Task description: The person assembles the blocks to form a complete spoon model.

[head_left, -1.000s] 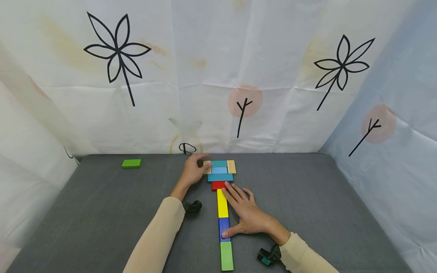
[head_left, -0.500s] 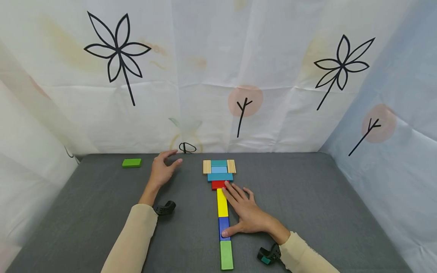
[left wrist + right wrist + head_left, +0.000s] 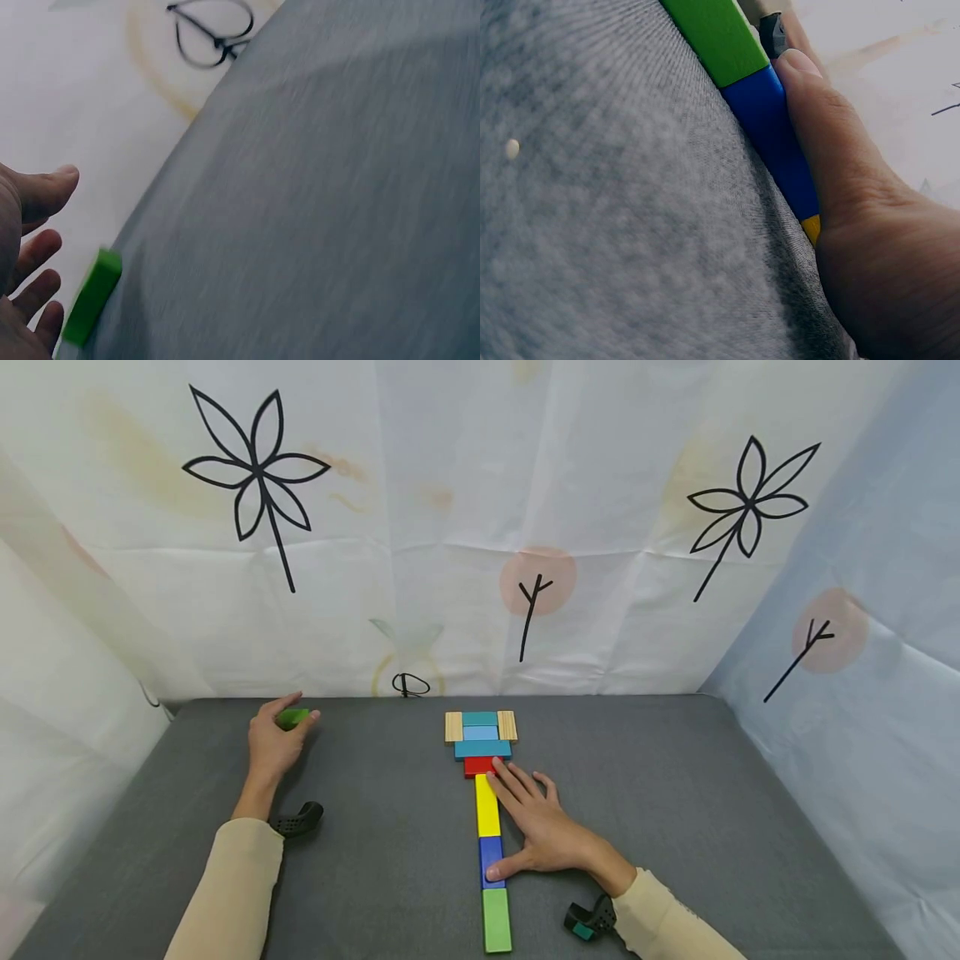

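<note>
At the back left of the table, my left hand [image 3: 273, 743] is at a lone green block [image 3: 292, 718], which shows between thumb and forefinger. The left wrist view has the fingers loosely spread, with the green block [image 3: 94, 296] just beyond them. My right hand [image 3: 543, 835] lies spread along a column of flat blocks. Its fingertips rest by the red block [image 3: 478, 766] and the top of the yellow block [image 3: 487, 810]. The thumb touches the dark blue block [image 3: 490, 852]. A light green block [image 3: 496, 922] ends the column nearest me.
Beyond the red block lie a teal block [image 3: 482, 749], a light blue block [image 3: 480, 733] and another teal block [image 3: 480, 719]. Striped wooden blocks [image 3: 453, 727] flank them on both sides. A white printed cloth [image 3: 450, 527] hangs behind the grey table [image 3: 637, 793].
My left hand has moved away leftward from the wooden block at the head of the column to the lone green block. The right hand and the column have stayed put.
</note>
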`<state>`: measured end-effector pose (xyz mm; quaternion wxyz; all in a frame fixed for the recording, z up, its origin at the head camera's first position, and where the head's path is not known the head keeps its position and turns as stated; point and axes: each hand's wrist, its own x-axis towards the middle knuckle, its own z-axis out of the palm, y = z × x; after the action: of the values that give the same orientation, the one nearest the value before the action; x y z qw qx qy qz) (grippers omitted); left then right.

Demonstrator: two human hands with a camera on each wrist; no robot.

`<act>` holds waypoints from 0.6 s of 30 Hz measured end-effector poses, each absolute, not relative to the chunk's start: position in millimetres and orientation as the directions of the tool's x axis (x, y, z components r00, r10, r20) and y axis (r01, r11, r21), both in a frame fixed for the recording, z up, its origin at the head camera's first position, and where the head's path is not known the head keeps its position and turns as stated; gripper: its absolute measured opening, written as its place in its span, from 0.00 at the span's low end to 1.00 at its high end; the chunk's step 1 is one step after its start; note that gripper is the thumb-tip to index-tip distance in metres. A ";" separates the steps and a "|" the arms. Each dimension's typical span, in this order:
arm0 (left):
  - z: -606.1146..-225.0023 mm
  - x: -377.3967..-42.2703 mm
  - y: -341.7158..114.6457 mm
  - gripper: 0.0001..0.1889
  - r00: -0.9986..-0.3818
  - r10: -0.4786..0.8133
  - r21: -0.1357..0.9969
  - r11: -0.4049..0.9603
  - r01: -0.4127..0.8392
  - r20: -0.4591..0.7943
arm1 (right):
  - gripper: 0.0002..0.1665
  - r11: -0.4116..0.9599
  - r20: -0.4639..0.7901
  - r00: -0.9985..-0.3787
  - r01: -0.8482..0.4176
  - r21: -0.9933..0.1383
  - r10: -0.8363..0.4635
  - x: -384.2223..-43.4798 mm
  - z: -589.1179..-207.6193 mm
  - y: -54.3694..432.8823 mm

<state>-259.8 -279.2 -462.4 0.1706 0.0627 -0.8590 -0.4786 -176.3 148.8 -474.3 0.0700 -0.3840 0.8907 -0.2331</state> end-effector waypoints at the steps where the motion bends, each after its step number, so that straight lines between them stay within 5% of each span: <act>1: -463.0 -259.5 -283.6 0.29 -0.931 -0.283 0.843 0.537 0.045 0.230 | 0.73 0.598 0.052 -0.695 -0.651 -0.468 -0.717 -176.3 -474.4 148.6; 18: -468.6 -260.3 -316.8 0.33 -0.954 -0.282 0.821 0.566 -0.076 0.106 | 0.73 0.599 0.042 -0.698 -0.643 -0.477 -0.715 -176.5 -472.8 148.4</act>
<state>-260.3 -316.8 -468.6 0.1133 0.1020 -0.8776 -0.4545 -176.5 148.4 -472.8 0.0768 -0.3811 0.8909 -0.2350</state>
